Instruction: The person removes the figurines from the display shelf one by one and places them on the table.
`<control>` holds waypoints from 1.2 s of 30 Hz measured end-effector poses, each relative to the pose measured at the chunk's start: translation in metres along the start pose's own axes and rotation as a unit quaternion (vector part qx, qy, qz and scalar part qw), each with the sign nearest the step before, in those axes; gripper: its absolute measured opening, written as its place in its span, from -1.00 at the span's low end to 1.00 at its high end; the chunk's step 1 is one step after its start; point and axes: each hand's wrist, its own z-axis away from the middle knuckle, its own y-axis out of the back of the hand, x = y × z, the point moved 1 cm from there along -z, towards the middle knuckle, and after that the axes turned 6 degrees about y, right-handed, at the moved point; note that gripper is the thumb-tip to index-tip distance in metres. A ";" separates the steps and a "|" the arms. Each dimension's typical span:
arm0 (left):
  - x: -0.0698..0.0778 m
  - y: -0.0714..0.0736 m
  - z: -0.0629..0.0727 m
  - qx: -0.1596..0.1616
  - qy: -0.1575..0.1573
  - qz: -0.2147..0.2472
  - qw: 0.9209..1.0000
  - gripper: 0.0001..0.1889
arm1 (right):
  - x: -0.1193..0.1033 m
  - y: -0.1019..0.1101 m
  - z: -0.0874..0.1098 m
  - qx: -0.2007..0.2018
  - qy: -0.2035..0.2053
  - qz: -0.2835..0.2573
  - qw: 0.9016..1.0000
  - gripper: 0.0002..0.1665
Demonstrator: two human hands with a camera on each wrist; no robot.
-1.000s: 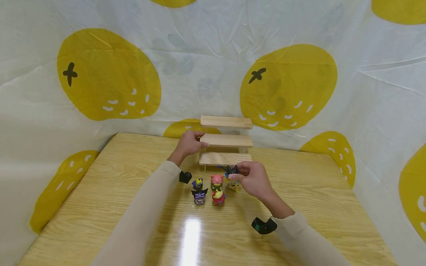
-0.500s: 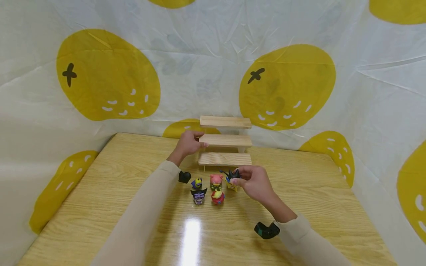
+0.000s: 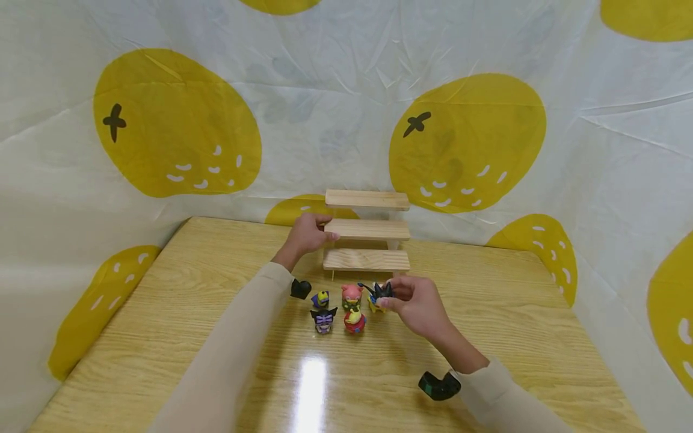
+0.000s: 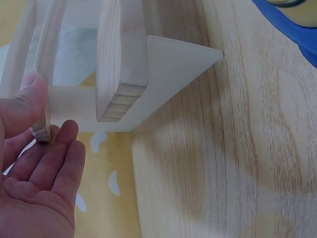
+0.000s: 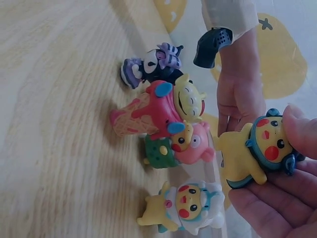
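In the head view, my left hand point(image 3: 310, 233) grips the left end of the middle step of a three-step wooden display stand point(image 3: 368, 260). The left wrist view shows the thumb on one face of that step point(image 4: 44, 64) and fingers behind it. Between thumb and fingers, my right hand point(image 3: 423, 305) holds a small yellow Pikachu figurine point(image 5: 267, 141) in a dark eared hood, raised off the table. Close below it in the right wrist view stands another yellow figurine point(image 5: 190, 203) with a white hood, mostly hidden in the head view.
Several figurines stand in front of the stand: a pink-hooded one point(image 3: 352, 293), a red one with a yellow-green head point(image 3: 355, 322), a black and purple one point(image 3: 323, 322) and a blue and yellow one point(image 3: 320, 299). A patterned cloth point(image 3: 325, 120) hangs behind the table point(image 3: 487, 300).
My right hand has moved a little right and toward me, carrying the dark-hooded figurine away from the white-hooded one. The left hand keeps its grip on the stand.
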 end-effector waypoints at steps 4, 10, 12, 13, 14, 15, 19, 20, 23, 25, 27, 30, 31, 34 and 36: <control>0.000 0.000 0.000 0.001 -0.001 0.001 1.000 -0.36 | 0.002 0.001 0.004 -0.001 -0.006 0.000 1.000 -0.85; 0.001 0.000 0.001 -0.001 0.001 0.004 1.000 -0.37 | 0.008 0.001 0.008 0.001 -0.015 -0.018 1.000 -0.85; 0.001 0.000 0.001 -0.002 0.001 0.004 1.000 -0.36 | 0.009 0.001 0.009 0.004 -0.014 -0.023 1.000 -0.85; 0.001 0.000 0.001 -0.002 0.001 0.005 1.000 -0.36 | 0.010 0.001 0.010 0.005 -0.013 -0.023 1.000 -0.84; 0.001 0.000 0.001 -0.002 0.001 0.006 1.000 -0.36 | 0.010 0.001 0.011 0.008 -0.014 -0.024 1.000 -0.83; 0.001 0.000 0.001 -0.002 0.000 0.007 1.000 -0.36 | 0.011 0.001 0.012 0.008 -0.014 -0.025 1.000 -0.82; 0.002 -0.001 0.002 0.000 -0.001 0.006 1.000 -0.36 | 0.013 0.000 0.015 0.013 -0.025 -0.026 0.999 -0.81; 0.002 -0.001 0.002 0.001 -0.001 0.005 1.000 -0.36 | 0.014 -0.001 0.015 0.014 -0.029 -0.025 0.999 -0.82; 0.002 -0.001 0.002 0.002 -0.001 0.002 1.000 -0.37 | 0.015 -0.002 0.016 0.015 -0.032 -0.026 0.999 -0.80; 0.003 -0.001 0.002 0.002 -0.001 0.002 1.000 -0.37 | 0.015 -0.002 0.017 0.015 -0.032 -0.026 0.999 -0.78; 0.002 -0.001 0.002 0.003 -0.001 0.000 1.000 -0.38 | 0.016 -0.003 0.019 0.013 -0.033 -0.027 0.999 -0.75; 0.002 -0.001 0.002 0.003 -0.001 -0.002 1.000 -0.38 | 0.017 -0.002 0.020 0.009 -0.036 -0.024 0.999 -0.73; 0.002 -0.001 0.003 0.003 -0.001 -0.004 1.000 -0.38 | 0.017 -0.002 0.020 0.008 -0.037 -0.024 0.999 -0.73; 0.003 -0.001 0.003 0.002 -0.001 -0.004 1.000 -0.37 | 0.021 -0.002 0.021 0.006 -0.034 -0.016 0.999 -0.73; 0.003 0.000 0.004 0.001 0.000 -0.002 1.000 -0.37 | 0.023 -0.002 0.020 0.004 -0.034 -0.014 0.999 -0.74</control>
